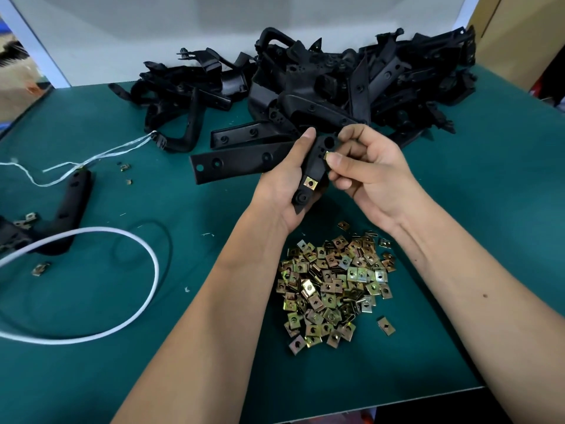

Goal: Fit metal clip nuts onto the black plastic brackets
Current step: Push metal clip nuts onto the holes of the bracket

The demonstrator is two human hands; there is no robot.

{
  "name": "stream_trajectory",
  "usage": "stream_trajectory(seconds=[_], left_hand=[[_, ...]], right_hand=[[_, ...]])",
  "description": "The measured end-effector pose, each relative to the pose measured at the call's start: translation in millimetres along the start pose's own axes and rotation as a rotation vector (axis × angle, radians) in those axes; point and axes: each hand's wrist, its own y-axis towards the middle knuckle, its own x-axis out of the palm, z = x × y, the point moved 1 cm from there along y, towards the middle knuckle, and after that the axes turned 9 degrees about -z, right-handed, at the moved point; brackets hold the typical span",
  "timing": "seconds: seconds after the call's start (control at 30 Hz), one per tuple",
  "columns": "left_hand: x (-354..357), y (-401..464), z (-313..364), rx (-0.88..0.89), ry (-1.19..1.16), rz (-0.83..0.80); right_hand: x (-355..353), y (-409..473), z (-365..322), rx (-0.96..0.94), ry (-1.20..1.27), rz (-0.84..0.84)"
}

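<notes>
Near the front edge of the green table (458, 209) lies a heap of metal clip nuts (334, 289), brassy and square, with a few strays around it. Just beyond the heap both hands are raised above the table. The left hand (286, 191) grips a black plastic bracket (315, 169) round its lower part, thumb up along its side; one fitted clip nut (310, 182) already sits on the bracket's edge near the palm. The right hand (363, 166) pinches a second clip nut (327, 155) between thumb and forefinger and holds it against the bracket's upper edge, the other fingers curled.

Toward the left edge a white cord (128, 304) loops across the surface, and beside it lies a finished-looking bracket (70, 206) with clips on it, plus a couple of loose clips nearby. A thin white string (101, 157) trails from that side toward the back.

Along the far edge, against a pale wall, a big tangled pile of black brackets (321, 84) spreads across most of the table's width, with a long flat strip (241, 162) lying at its near side, just behind the left hand.
</notes>
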Motion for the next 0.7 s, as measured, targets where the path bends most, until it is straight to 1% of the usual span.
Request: stream_trajectory(seconds=[0.13, 0.23, 0.27, 0.33, 0.47, 0.57, 0.7], left_hand=[[2, -2, -2, 0.017, -0.027, -0.007], [3, -3, -3, 0.007, -0.096, -0.101], [2, -4, -3, 0.012, -0.134, -0.111], [0, -4, -4, 0.012, -0.188, -0.106], [2, -4, -4, -0.026, -0.225, -0.098], [5, -6, -5, -0.057, -0.2, -0.069], [7, -8, -5, -0.103, -0.111, -0.089]], right_hand=[[4, 1, 2, -0.021, -0.02, 0.045], [6, 3, 6, -0.013, 0.019, 0.038], [8, 4, 7, 0.002, 0.052, 0.024], [10, 5, 9, 0.038, 0.084, 0.013], [7, 4, 13, 0.081, 0.082, 0.052], [2, 3, 12, 0.12, 0.096, 0.047], [-8, 2, 9, 0.196, 0.055, 0.017]])
